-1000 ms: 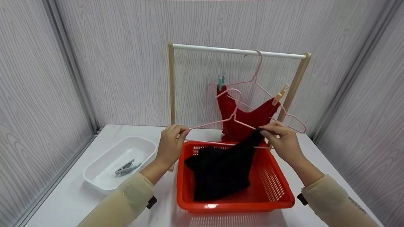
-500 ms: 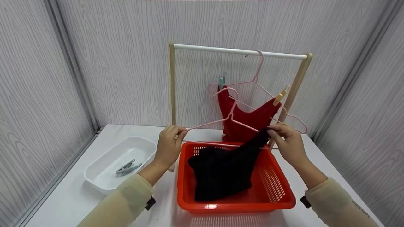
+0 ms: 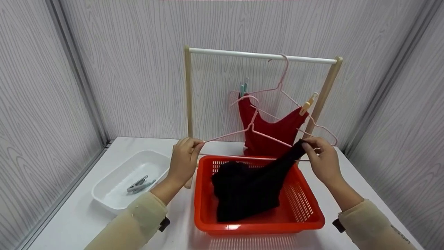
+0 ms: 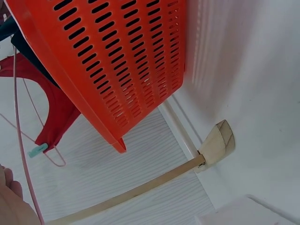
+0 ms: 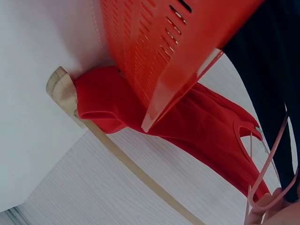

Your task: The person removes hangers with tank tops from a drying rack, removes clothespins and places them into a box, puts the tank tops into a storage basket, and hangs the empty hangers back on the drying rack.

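My left hand point(image 3: 185, 158) pinches the left corner of a pink hanger point(image 3: 227, 134) held above the basket. With its thumb and fingers, my right hand point(image 3: 323, 158) grips the strap-like end of a black garment point(image 3: 248, 194) at the hanger's right side. That end stretches up over the hanger's arm, while the rest lies bunched in the red basket point(image 3: 260, 227). In the right wrist view the hanger's rounded corner point(image 5: 262, 204) lies against the right fingers. Behind, a red tank top point(image 3: 272, 133) hangs from another pink hanger point(image 3: 282, 74).
A rack with a white bar point(image 3: 236, 53) and wooden posts stands behind the basket. Teal point(image 3: 243, 89) and yellow point(image 3: 307, 104) clothespins clip the red top. At left, a white tray point(image 3: 104, 204) holds clothespins point(image 3: 138, 184).
My right hand has moved right, drawing the black strap along the hanger's arm toward its corner. The hanger and my left hand have shifted slightly left.
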Tool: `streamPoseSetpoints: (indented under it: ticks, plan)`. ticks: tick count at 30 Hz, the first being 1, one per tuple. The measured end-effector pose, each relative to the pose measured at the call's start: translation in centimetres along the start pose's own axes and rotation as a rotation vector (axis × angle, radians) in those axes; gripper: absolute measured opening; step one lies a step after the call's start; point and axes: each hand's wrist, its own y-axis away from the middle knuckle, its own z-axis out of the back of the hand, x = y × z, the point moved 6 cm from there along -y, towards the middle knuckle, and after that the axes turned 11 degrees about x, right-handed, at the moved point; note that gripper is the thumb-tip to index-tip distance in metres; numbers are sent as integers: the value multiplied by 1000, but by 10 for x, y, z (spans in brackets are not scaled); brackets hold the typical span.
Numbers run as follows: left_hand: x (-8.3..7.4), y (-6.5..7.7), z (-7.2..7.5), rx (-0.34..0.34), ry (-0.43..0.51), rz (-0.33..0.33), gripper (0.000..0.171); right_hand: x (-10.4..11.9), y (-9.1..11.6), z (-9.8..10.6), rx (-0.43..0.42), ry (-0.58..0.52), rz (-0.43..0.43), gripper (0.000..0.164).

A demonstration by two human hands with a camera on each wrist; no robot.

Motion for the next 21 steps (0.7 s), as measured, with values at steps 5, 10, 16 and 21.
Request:
streamPoseSetpoints:
  ticks: [5, 10, 16, 21]
  plan:
    - [0, 1, 1, -7, -6, -3, 12, -3, 1, 1, -7, 18, -17, 14]
    - [2, 2, 2, -11, -13, 3, 14, -7, 4, 2, 13, 56, -83, 16]
    - [0, 1, 5, -38, -42, -20, 13, -14, 6, 2, 33, 85, -152, 16]
    - [3, 2, 8, -57, -58, -20, 11, -17, 8, 1, 44, 67, -189, 15]
